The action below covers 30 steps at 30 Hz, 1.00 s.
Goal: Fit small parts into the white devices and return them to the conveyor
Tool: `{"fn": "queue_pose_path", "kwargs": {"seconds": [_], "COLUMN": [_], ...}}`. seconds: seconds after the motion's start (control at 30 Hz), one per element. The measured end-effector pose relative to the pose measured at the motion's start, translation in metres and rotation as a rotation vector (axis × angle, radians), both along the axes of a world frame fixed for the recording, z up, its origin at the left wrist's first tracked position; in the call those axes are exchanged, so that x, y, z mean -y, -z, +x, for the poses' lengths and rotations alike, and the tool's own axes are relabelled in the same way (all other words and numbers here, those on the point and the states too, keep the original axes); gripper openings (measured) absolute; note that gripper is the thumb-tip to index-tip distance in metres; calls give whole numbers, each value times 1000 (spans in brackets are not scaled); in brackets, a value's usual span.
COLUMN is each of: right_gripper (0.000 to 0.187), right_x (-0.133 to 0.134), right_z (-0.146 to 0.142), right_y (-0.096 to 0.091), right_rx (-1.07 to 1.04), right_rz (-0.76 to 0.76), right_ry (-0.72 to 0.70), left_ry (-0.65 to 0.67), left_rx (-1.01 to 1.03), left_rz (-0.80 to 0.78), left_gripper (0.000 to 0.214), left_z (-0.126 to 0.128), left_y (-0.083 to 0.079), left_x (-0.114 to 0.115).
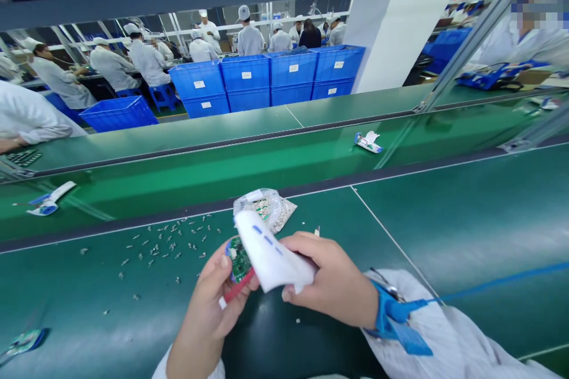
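My left hand (212, 299) pinches a small green circuit board (240, 262) with a red part under it. My right hand (331, 278) is closed around a white plastic casing (269, 254) with blue marks, held against the board. A blue strap (391, 311) circles my right wrist. Just beyond my hands lies a clear plastic bag (267, 207) of small parts. Several tiny screws (164, 246) are scattered on the green mat to the left.
A green conveyor belt (222, 172) runs across, carrying a white and blue part (48, 200) at the left and another (368, 142) at the right. Blue crates (267, 80) stand beyond. Several workers in white sit at the far benches. A small board (22, 342) lies at the lower left.
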State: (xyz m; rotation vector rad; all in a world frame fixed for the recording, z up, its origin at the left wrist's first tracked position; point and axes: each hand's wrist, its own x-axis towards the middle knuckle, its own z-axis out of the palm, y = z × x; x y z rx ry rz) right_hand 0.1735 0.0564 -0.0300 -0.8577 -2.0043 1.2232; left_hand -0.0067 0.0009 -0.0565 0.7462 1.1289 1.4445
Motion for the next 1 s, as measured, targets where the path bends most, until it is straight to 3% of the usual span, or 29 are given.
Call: {"fn": "queue_pose_path", "kwargs": {"seconds": [0.1,0.17,0.23,0.33,0.43,0.6,0.7,0.87,1.0], "right_gripper": [34,40,40,22,9,6,12,10,16], "right_x": [13,15,12,6,4,3,1,-2,-13], "right_z": [-7,-9,-9,-10,-15,-28,-29,-28,-29], "right_y": [20,27,25,4,-21,-37,-35,-33,-32], "right_rx": [-193,-288,-296,-248,-268,-187,-129,-133,-167], "right_rz": [-537,-664,-570,-217,-4,-118,-237,-282,-285], "right_ry": [-43,-107,-28,175,99,45,8,-72,-124], "left_ry": [-68,-132,-173,-220,-276,-366,-347,-338,-271], "left_rx": [23,1,-35,-141,-309,-445,-538,-605,-450], "left_rz": [95,137,157,172,151,48,134,190,148], "left_gripper": [42,41,39,37,36,33,32,31,31], "left_z": [-4,-4,-1,5,15,25,24,19,14], "left_y": [-18,-26,-30,-33,-37,-43,-41,-39,-34], "left_x": [-2,-1,2,10,16,20,19,19,17]}}
